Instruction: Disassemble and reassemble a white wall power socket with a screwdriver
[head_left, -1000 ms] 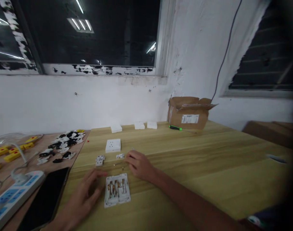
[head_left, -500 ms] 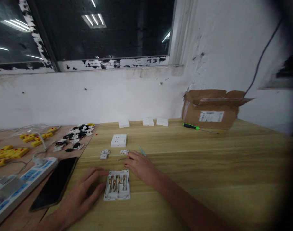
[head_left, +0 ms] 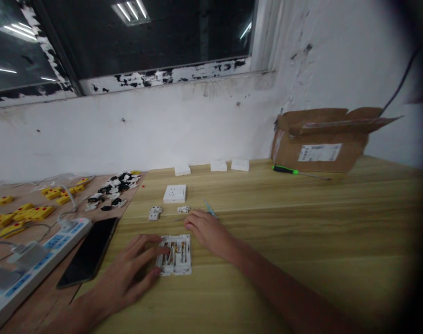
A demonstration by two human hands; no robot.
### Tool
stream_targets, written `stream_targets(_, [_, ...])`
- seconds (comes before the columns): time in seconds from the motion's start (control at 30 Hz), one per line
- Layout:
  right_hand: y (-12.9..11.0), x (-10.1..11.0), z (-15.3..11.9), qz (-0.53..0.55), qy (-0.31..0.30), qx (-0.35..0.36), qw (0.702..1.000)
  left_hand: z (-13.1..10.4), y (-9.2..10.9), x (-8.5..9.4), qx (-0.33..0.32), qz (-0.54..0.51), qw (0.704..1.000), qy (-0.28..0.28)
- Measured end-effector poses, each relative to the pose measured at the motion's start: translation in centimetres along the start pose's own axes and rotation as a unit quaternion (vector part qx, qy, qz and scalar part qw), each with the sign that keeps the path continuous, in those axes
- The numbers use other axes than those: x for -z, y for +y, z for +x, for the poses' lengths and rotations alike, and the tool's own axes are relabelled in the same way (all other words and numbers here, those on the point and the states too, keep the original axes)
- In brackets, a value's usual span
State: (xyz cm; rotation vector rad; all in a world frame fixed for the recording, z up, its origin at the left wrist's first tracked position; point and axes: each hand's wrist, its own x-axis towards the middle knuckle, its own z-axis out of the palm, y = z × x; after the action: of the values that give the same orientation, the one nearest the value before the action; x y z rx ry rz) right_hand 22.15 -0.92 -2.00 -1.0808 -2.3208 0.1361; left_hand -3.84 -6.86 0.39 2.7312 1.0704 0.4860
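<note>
My left hand [head_left: 133, 266] has its fingers spread, with the tips over the left edge of an open white socket housing [head_left: 187, 267]. Brass contact strips [head_left: 176, 249] lie in the housing's slots. Beyond it, my right hand [head_left: 209, 232] rests low over the table with its fingers curled together. A thin metal shaft [head_left: 178, 219] sticks out left of those fingertips; what the fingers grip is hidden. Close by are a small white part [head_left: 183, 209] and a slim light-blue tool [head_left: 208, 207]. Another small white piece [head_left: 155, 213] sits farther left.
An assembled white socket [head_left: 175, 194] stands farther back, with several more along the wall. A green-black screwdriver [head_left: 285, 170] lies before a cardboard box [head_left: 323, 134]. At left are a phone [head_left: 89, 250], a power strip [head_left: 46, 264], yellow parts [head_left: 32, 213] and black-and-white pieces [head_left: 116, 188].
My left fingers have moved from beside the housing onto its left part. My right hand stays by the thin shaft, its fingers more curled. The camera view has shifted slightly.
</note>
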Motion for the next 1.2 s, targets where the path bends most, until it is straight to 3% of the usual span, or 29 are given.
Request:
stream_targets(0.3, [0.0,0.5,-0.3,0.091,-0.001,-0.011,0.996,-0.3,-0.5,-0.6,-0.011,-0.024,0.999,0.022])
stream_targets(0.53, [-0.4,1.2,-0.3,0.154,0.019,-0.028,0.988,0.6,-1.5,-1.3,0.064,-0.089,0.984,0.138])
stream_targets(0.63, [-0.6,1.2,-0.3,0.173,0.010,-0.031,0.984,1.9,-1.9,-1.5,0.049,-0.098,0.987,0.116])
stream_targets(0.73, [-0.4,1.0,-0.4,0.186,0.010,-0.043,0.981,2.7,-2.0,-1.6,-0.012,-0.103,0.993,0.054])
stream_targets(0.83, [0.1,0.8,-0.4,0.189,0.023,-0.060,0.980,2.8,-2.0,-1.7,-0.066,-0.099,0.993,0.004])
stream_targets(0.9, [0.5,0.6,-0.4,0.181,0.030,-0.068,0.981,2.6,-2.0,-1.9,-0.071,-0.094,0.993,0.001])
stream_targets(1.0, [1.0,0.4,-0.4,0.155,0.033,-0.069,0.985,2.4,-2.2,-2.2,-0.019,-0.094,0.994,0.048])
stream_targets(1.2, [0.9,0.2,-0.5,0.089,0.033,-0.060,0.994,3.1,-3.5,-2.1,0.093,-0.148,0.958,0.229])
